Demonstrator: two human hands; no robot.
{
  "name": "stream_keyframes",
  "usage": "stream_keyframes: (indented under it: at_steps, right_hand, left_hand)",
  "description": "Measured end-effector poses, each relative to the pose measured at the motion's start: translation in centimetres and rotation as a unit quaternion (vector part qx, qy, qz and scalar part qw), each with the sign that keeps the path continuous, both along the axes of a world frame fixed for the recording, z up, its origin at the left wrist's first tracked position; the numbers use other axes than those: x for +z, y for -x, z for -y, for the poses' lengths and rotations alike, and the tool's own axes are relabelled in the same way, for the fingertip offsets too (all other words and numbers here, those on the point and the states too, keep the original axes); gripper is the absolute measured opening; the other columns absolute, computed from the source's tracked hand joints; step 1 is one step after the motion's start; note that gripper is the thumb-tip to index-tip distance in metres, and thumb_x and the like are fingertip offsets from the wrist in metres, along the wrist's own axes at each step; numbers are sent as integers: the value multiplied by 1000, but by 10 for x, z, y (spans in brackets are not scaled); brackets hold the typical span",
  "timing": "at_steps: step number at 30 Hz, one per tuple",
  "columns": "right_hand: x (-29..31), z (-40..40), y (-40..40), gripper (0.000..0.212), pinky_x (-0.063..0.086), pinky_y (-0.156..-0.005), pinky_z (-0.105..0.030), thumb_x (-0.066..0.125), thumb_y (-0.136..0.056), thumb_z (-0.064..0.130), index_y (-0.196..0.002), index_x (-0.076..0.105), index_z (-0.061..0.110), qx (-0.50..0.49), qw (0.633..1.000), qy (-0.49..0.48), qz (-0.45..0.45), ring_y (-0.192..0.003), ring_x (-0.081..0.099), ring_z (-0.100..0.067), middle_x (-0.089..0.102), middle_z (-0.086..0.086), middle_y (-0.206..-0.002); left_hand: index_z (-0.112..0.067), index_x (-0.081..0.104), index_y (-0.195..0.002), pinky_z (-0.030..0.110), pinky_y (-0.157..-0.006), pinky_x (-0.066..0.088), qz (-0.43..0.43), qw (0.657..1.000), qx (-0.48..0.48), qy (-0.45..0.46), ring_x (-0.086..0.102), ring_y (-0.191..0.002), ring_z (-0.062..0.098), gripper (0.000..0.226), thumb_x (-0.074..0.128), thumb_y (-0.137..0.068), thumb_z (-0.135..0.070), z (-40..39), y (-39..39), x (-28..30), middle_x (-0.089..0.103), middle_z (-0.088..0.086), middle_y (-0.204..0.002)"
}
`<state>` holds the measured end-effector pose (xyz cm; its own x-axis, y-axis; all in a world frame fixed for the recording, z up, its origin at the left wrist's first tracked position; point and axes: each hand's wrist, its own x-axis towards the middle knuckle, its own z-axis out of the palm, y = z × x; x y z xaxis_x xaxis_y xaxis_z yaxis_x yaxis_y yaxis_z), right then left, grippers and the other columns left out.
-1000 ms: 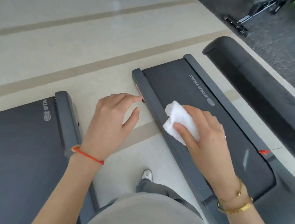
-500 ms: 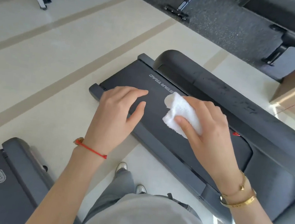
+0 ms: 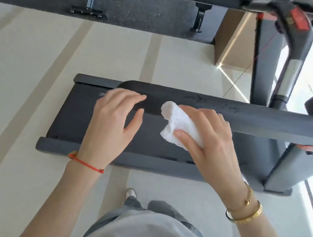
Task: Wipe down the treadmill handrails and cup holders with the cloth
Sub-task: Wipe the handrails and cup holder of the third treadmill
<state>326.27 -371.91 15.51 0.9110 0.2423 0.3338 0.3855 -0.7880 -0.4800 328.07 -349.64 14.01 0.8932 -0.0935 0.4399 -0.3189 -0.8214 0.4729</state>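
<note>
Head view: the treadmill handrail is a long dark grey bar with a matte, faintly scuffed skin and a rounded end. Its long axis runs from about nine o'clock to three o'clock across the middle of the picture, dipping slightly toward three, and the rounded tip points to nine o'clock. Under it lies the treadmill deck, a flat black belt framed by smooth grey side rails, its long axis running the same nine-to-three way.

The cloth is white, soft and nubby like terry, bunched into a loose wad. It sits just right of centre, at the near edge of the handrail close to the rounded tip; whether it touches the bar cannot be told. The right hand grips the cloth, thumb pressed on its near face and fingers curled over the top, knuckles toward twelve o'clock. Two gold bangles ring that wrist.

The left hand is at nine o'clock from the cloth, slack and holding nothing, fingers loosely extended toward one o'clock over the deck near the handrail's tip. A red string bracelet crosses its wrist.

At six o'clock are a pale grey shirt, grey trousers and one shoe on the cream striped floor.
</note>
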Motion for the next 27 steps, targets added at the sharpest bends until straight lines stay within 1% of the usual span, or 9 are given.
stream_keyframes:
  at_steps: [4, 7, 9, 12, 15, 17, 21, 23, 27]
  right_hand:
    - [12, -4, -17, 41, 35, -90, -37, 46, -99, 48, -134, 52, 27, -42, 997, 5, 58, -99, 46, -20, 52, 4, -114]
    - [18, -7, -43, 41, 31, -91, -32, 48, -99, 47, -134, 52, 26, -73, 991, 28, 106, -100, 47, -22, 52, 0, -115]
    - [16, -9, -65, 42, 29, -89, -32, 46, -100, 48, -134, 54, 25, -80, 987, 67, 119, -100, 48, -25, 53, -4, -115]
    - [1, -9, -88, 44, 34, -89, -36, 43, -99, 50, -133, 56, 24, -59, 985, 138, 81, -101, 50, -28, 55, -7, -117]
    - [-17, 0, -95, 48, 37, -97, -38, 41, -99, 55, -133, 57, 26, -37, 980, 188, 44, -107, 54, -27, 58, -5, -123]
    - [-19, 13, -100, 46, 38, -97, -39, 41, -98, 55, -130, 59, 27, -31, 983, 174, 41, -104, 56, -26, 60, -2, -120]
    - [-18, 28, -109, 43, 41, -86, -38, 40, -97, 53, -119, 66, 26, -53, 987, 148, 44, -86, 57, -27, 64, -1, -106]
    - [-18, 7, -112, 44, 42, -81, -41, 40, -96, 53, -118, 66, 25, -38, 985, 162, 54, -82, 57, -28, 64, -4, -105]
    - [-22, -47, -120, 49, 42, -78, -42, 33, -99, 56, -124, 62, 26, 17, 980, 186, 62, -82, 55, -28, 63, -5, -108]
  left_hand:
    - [-14, 64, -122, 37, -101, 41, 1, 999, -37, -11, 52, -120, 22, 28, 56, -95, -20, -4, -24, -1, 63, -1, -122]
    - [-14, 64, -122, 41, -100, 42, -10, 999, -48, -15, 53, -118, 23, 28, 57, -95, -18, -5, -40, -2, 63, -1, -121]
    - [-14, 64, -122, 43, -99, 43, -23, 999, -43, -14, 53, -118, 24, 28, 57, -95, -17, -5, -50, -4, 63, -1, -122]
    - [-13, 64, -123, 44, -99, 43, -43, 998, -31, -14, 53, -119, 25, 29, 57, -95, -17, -3, -64, -8, 64, 0, -123]
    - [-13, 64, -123, 44, -99, 42, -63, 998, -21, -13, 53, -119, 24, 28, 56, -96, -17, 0, -73, -12, 64, 0, -123]
    - [-14, 64, -122, 45, -100, 42, -74, 997, -10, -6, 53, -119, 23, 29, 54, -97, -21, 0, -76, -14, 63, 0, -123]
    - [-14, 65, -122, 49, -100, 43, -81, 997, 13, 7, 54, -119, 23, 29, 53, -97, -24, -6, -79, -16, 64, 0, -123]
    - [-13, 64, -122, 50, -100, 44, -78, 997, 20, 14, 54, -118, 22, 28, 53, -98, -23, -12, -77, -18, 64, 0, -123]
    - [-11, 64, -123, 48, -98, 46, -74, 997, 26, 22, 58, -111, 21, 30, 52, -98, -20, -22, -75, -20, 65, 2, -122]
